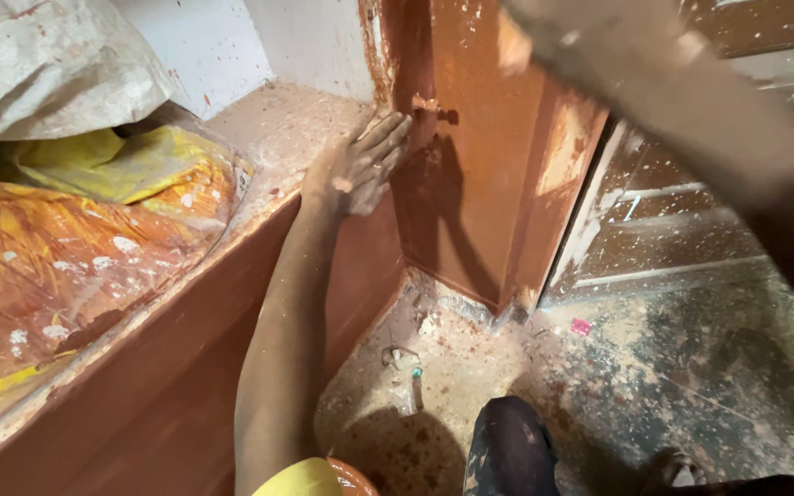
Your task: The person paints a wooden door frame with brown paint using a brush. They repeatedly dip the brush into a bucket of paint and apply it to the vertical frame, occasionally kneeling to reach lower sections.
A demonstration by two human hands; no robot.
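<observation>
Left hand [360,170] is stretched out far ahead, arm running up from the near edge of the view to the corner where the ledge [277,138] meets the door [470,156]. Fingers [388,138] are straight & spread a bit, tips pressed flat against the left edge of the rust-brown door, just below a small latch [429,108] sticking out of it. Hand is open, nothing gripped; heel of the palm rests at the ledge's far right end.

Right hand [512,46] is up at the top of the view, blurred, w/ its forearm crossing the top right corner in front of the door. Can't tell if its fingers are curled or what, if anything, they hold.

Door stands far centre, paint wet-looking & streaky, w/ the hand's shadow on it. Right of it is a dark panelled shutter [673,220] flecked w/ white spots. Ledge runs along the left side, its front face painted the same brown, top speckled w/ paint drips. On the ledge, left, lies crumpled plastic sheeting [75,239] in yellow & orange, spattered white, w/ a pale sack [39,55] on top at far left.

Floor [654,386] is speckled concrete, dusty, w/ bits of debris near the door's foot & a small pink scrap [581,326] to the right. Person's knee [507,445] in dark, paint-spotted cloth shows at near centre
</observation>
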